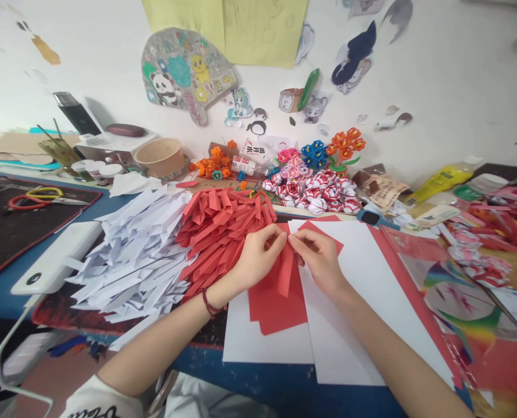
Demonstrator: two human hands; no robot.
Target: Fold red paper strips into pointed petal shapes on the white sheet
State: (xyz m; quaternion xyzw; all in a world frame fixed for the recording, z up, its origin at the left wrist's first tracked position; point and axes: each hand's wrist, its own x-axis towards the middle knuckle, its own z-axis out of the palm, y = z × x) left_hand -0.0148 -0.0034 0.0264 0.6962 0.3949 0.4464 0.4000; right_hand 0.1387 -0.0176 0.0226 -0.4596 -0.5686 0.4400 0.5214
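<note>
Pinching at centre frame — left hand (261,255) and right hand (319,258), fingertips together on the red paper strip (286,276)! Folded pieces (223,226) crowd left of centre; rightward, a white sheet (372,267) spreads wide, bottom edge near the surface's (280,377) front.

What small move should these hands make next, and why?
Probably press a crease into the red strip near its upper end: the left hand and right hand pinch close together there, and many pieces in the red pile look folded.
</note>
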